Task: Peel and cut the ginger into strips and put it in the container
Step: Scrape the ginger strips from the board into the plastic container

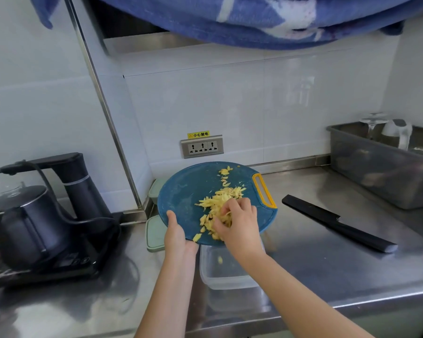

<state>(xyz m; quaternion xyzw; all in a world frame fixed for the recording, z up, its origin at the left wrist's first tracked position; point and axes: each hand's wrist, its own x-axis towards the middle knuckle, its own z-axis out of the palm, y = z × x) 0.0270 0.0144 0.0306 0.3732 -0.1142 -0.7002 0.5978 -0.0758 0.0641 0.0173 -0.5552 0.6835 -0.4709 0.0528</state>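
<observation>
Where the round blue board (188, 191) tilts at frame centre, the left grip (178, 236) pinches its lower rim. The right grip (239, 224) curls round fibrous yellow ginger strips (217, 203) on it, above the clear rectangular container (227, 274).

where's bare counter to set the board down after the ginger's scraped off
Bare counter lies between the clear container and the black knife, and in front of the kettle. Crowded: kettle side left, grey bin back right.

black kettle (22, 223) left | wall socket (202, 146) | grey tub (376, 172) right | blue towel (254, 20) overhead
</observation>
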